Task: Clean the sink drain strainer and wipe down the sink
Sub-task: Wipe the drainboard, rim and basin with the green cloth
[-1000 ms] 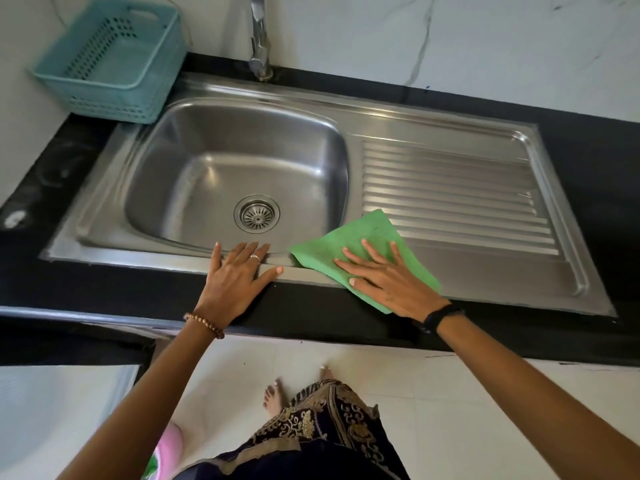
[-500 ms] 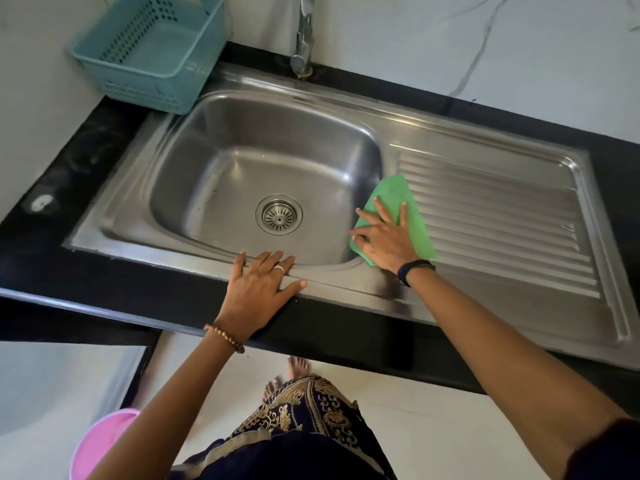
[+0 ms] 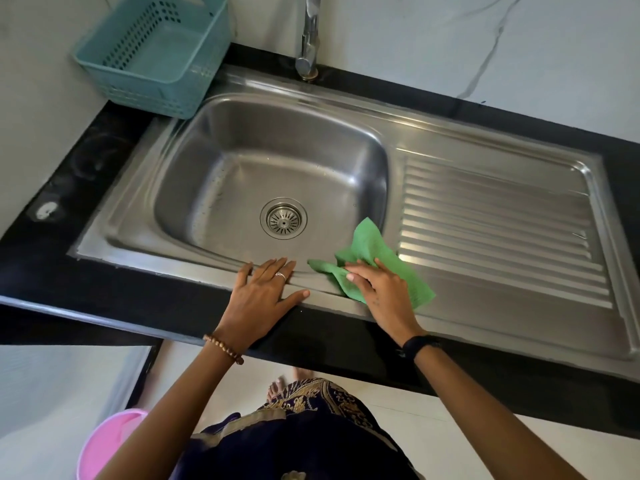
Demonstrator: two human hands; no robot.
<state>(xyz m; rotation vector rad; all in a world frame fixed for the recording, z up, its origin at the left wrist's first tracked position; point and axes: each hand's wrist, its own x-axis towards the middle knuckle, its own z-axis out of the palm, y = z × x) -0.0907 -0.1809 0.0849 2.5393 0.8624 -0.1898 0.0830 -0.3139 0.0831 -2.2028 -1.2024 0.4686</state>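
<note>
Brushed steel sink [image 3: 485, 161] — smooth, dully shiny; green cloth [image 3: 374, 251] matt, perhaps microfibre; plastic basket [image 3: 194, 74].

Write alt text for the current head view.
A person's right hand presses a green cloth on the front rim of a steel sink while the left hand rests flat beside it. The drain strainer sits in the basin; a teal basket stands behind.
</note>
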